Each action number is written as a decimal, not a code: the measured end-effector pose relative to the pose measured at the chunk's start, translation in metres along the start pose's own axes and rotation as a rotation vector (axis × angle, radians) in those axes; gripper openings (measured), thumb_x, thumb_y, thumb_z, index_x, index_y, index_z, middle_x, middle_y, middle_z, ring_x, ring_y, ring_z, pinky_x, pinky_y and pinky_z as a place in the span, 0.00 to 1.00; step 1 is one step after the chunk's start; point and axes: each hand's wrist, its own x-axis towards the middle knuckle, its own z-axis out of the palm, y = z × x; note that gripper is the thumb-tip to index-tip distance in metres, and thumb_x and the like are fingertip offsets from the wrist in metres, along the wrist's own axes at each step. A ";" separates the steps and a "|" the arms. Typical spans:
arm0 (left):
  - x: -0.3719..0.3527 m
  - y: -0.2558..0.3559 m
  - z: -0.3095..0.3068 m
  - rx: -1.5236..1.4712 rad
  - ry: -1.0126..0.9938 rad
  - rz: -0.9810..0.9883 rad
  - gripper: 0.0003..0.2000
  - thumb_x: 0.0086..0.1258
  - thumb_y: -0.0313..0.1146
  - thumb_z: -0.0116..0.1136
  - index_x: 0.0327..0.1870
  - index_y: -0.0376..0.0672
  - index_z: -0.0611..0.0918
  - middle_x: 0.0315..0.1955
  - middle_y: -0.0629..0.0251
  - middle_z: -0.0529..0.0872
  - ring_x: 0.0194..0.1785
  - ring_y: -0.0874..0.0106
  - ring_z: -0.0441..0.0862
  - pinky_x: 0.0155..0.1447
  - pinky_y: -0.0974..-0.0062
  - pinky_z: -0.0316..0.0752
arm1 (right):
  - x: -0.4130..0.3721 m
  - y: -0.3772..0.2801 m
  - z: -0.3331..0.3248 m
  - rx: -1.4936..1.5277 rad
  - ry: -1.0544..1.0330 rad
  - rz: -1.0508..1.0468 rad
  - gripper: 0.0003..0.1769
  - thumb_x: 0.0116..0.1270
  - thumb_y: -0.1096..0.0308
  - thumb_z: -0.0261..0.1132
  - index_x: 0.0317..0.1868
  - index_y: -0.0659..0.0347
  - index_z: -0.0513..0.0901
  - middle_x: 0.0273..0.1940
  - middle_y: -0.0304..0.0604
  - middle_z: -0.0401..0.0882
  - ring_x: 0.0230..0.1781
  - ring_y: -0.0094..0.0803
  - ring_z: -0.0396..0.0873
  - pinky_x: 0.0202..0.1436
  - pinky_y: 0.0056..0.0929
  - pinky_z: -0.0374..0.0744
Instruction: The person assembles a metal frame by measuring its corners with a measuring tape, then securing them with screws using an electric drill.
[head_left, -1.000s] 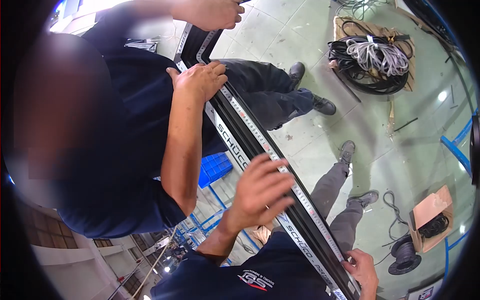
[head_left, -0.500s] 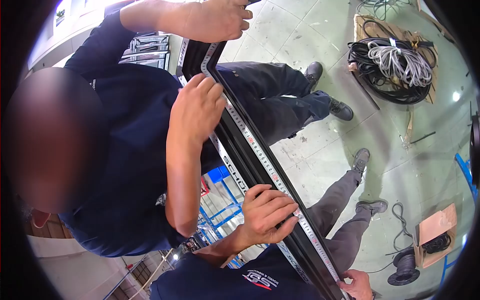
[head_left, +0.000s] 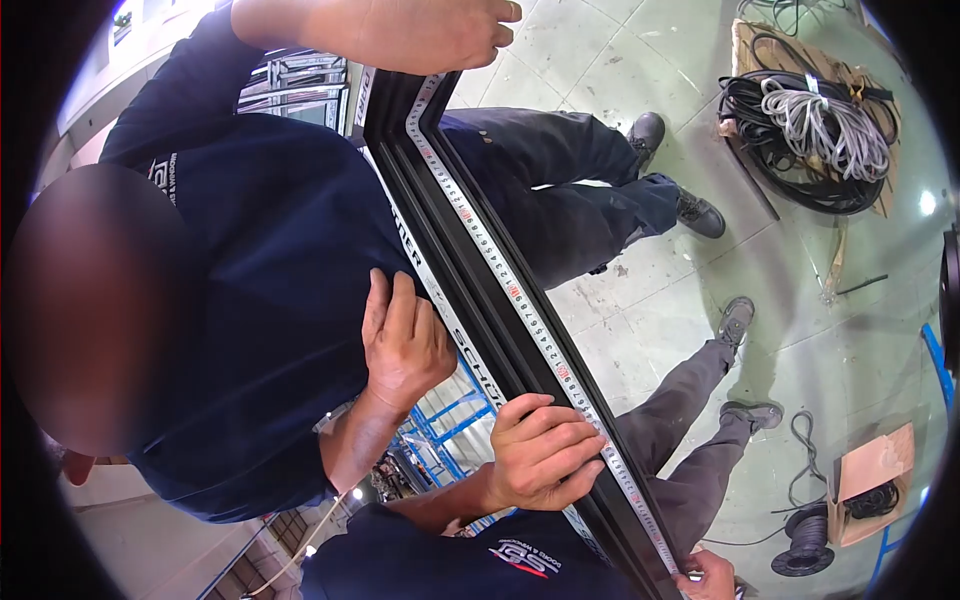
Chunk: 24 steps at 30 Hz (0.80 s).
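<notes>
Nearest, at the lower edge of the view, the wearer's right hand (head_left: 708, 577) has its fingertips at the low end of a printed measuring tape (head_left: 545, 343); the hand is partly cut off, so whether it pinches the tape cannot be told. The wearer's left hand (head_left: 545, 455) lies palm down over a long black profile (head_left: 475, 300), its fingers bent and close together, tips on the tape. A second ago that hand was lifted and spread; now it is down. The tape runs along the profile, which slants from the upper left to the lower right and bends near its upper end (a white strip (head_left: 408, 240) with black lettering lines one side). Facing the wearer, a co-worker (head_left: 270, 270) in a dark shirt has moved the right hand (head_left: 408, 350) off the profile; it now hangs before the torso, fingers loosely curled. The co-worker's left hand (head_left: 440, 40) is at the profile's upper end, fingers bent, its grip unclear. Farther off, on the pale tiled floor (head_left: 640, 290), black (head_left: 830, 205) and grey cable coils (head_left: 825, 130) lie on cardboard (head_left: 745, 50), and a dark spool (head_left: 802, 545) stands beside an open box (head_left: 870, 465) holding more cable.
</notes>
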 end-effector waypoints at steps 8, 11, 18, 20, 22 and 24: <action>0.001 -0.001 -0.001 -0.004 -0.026 -0.009 0.08 0.56 0.34 0.67 0.35 0.43 0.88 0.30 0.69 0.88 0.36 0.72 0.84 0.56 0.67 0.69 | 0.002 0.001 0.002 0.035 -0.006 0.072 0.13 0.61 0.69 0.74 0.43 0.66 0.83 0.38 0.55 0.87 0.41 0.48 0.88 0.43 0.38 0.84; 0.000 -0.002 0.000 -0.004 -0.034 -0.014 0.08 0.57 0.34 0.67 0.35 0.42 0.89 0.31 0.69 0.88 0.36 0.72 0.83 0.56 0.68 0.69 | 0.001 0.011 0.006 0.080 -0.004 0.064 0.13 0.60 0.70 0.74 0.43 0.65 0.83 0.38 0.54 0.87 0.39 0.45 0.89 0.43 0.37 0.84; -0.001 -0.004 0.000 -0.005 -0.046 0.000 0.09 0.57 0.35 0.66 0.36 0.42 0.89 0.32 0.69 0.89 0.34 0.74 0.83 0.55 0.69 0.69 | 0.004 0.014 0.006 -0.006 0.005 0.003 0.13 0.59 0.70 0.74 0.43 0.63 0.85 0.37 0.50 0.88 0.35 0.41 0.88 0.42 0.35 0.83; -0.002 -0.005 0.000 -0.002 -0.050 0.005 0.09 0.57 0.36 0.66 0.35 0.42 0.89 0.32 0.69 0.89 0.34 0.74 0.82 0.55 0.69 0.69 | 0.005 0.014 0.006 -0.007 0.000 0.007 0.13 0.58 0.69 0.74 0.43 0.62 0.85 0.37 0.50 0.87 0.34 0.41 0.87 0.41 0.36 0.82; -0.003 -0.006 0.000 0.004 -0.050 0.005 0.09 0.57 0.36 0.66 0.34 0.43 0.89 0.31 0.70 0.89 0.33 0.74 0.82 0.54 0.69 0.69 | 0.006 0.011 0.004 -0.055 0.005 -0.019 0.14 0.57 0.67 0.74 0.44 0.60 0.86 0.36 0.50 0.87 0.32 0.42 0.86 0.39 0.37 0.81; -0.005 -0.007 0.001 0.008 -0.046 0.000 0.08 0.58 0.37 0.64 0.33 0.45 0.89 0.30 0.72 0.91 0.31 0.75 0.82 0.53 0.69 0.67 | 0.009 0.008 0.003 -0.049 -0.001 -0.004 0.14 0.56 0.66 0.74 0.43 0.60 0.85 0.34 0.50 0.85 0.31 0.43 0.84 0.38 0.38 0.80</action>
